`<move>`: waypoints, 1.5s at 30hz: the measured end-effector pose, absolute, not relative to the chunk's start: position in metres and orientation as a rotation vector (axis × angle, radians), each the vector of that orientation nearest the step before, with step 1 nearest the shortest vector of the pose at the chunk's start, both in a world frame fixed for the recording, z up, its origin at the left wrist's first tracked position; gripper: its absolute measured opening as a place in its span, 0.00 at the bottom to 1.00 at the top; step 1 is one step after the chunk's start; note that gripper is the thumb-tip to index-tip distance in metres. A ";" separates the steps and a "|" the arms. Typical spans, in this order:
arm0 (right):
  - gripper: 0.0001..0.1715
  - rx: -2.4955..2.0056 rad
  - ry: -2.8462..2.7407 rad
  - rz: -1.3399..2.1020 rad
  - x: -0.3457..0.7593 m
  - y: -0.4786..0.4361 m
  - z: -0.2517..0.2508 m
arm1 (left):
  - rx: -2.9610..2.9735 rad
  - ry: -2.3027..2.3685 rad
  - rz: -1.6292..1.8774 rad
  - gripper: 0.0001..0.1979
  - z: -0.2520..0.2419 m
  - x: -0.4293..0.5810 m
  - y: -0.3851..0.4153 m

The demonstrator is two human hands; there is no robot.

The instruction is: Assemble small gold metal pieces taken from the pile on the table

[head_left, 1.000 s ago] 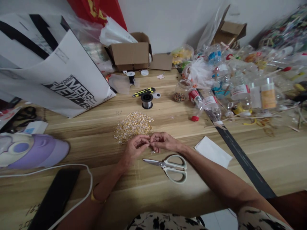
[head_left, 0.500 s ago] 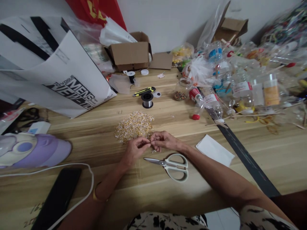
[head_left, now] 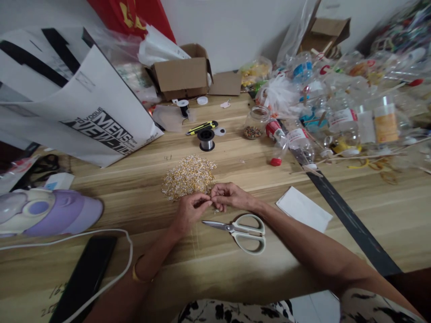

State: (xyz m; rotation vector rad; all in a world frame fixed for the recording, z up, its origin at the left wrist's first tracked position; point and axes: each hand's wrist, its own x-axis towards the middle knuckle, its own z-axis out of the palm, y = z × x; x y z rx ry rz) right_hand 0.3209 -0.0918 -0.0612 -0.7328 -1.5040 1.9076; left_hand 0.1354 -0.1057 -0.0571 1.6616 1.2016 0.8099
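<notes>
My left hand and my right hand meet fingertip to fingertip at the near right edge of a loose heap of small gold and silver metallic pieces. Both are closed in a pinch. Below the left palm hangs a fine pale thread, which seems to come from that hand. What sits between the right fingertips is too small to make out. A few tiny silvery pieces lie under the right fingers. Scissors with pale handles rest just nearer me, blades slightly apart and pointing left.
Beyond the heap are a wire spool, a yellow-black utility knife and a jar of beads. Plastic bottles crowd the right. A paper bag, a phone and a white cable occupy the left. Folded paper lies right.
The view has shifted slightly. Both hands keep the same pinch at the heap's edge, and nothing else has visibly moved.
</notes>
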 end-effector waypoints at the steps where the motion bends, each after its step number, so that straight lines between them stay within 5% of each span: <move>1: 0.15 -0.734 -1.501 1.909 0.321 -0.092 -0.062 | 1.664 1.206 0.813 0.04 -0.057 0.135 -0.106; 45: 0.14 -0.735 -1.437 1.886 0.322 -0.092 -0.058 | 1.608 1.203 0.824 0.07 -0.058 0.131 -0.099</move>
